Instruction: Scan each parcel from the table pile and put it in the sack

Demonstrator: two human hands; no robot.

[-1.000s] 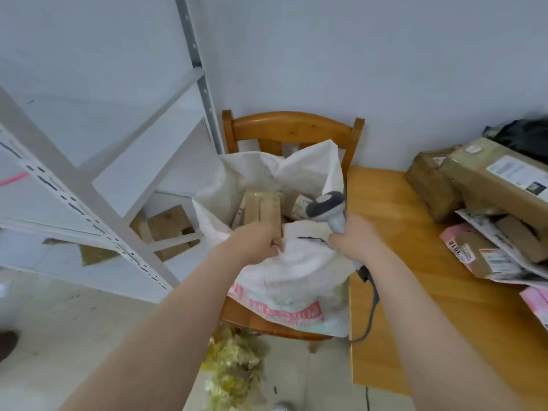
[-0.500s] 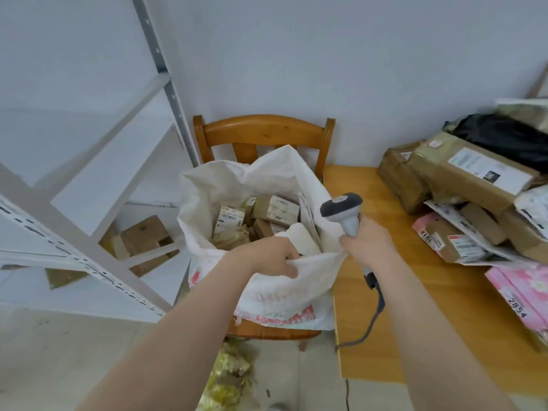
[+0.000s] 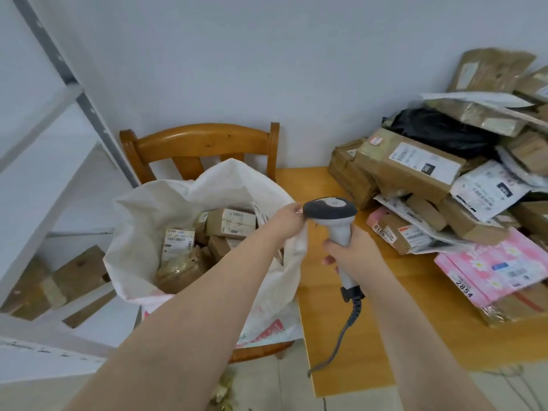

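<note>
A white woven sack [image 3: 154, 209] stands open on a wooden chair [image 3: 201, 140], with several brown labelled parcels [image 3: 231, 222] inside. My left hand [image 3: 286, 222] pinches the sack's right rim and holds it up. My right hand [image 3: 351, 252] grips the handle of a grey and white barcode scanner [image 3: 330, 210], head up, over the table's left edge. The parcel pile [image 3: 439, 185] of brown boxes, white mailers and a pink box [image 3: 498, 265] covers the right of the wooden table [image 3: 370, 330].
A white metal shelf rack [image 3: 59, 120] stands at the left, with cardboard pieces [image 3: 74, 280] behind its lower rails. The scanner's cable [image 3: 341, 336] hangs over the table's front left corner. Yellowish scraps [image 3: 225, 387] lie on the floor under the chair.
My left hand has moved from the sack's front rim up to its right rim. My right hand with the scanner has shifted right, over the table. The view has turned toward the pile.
</note>
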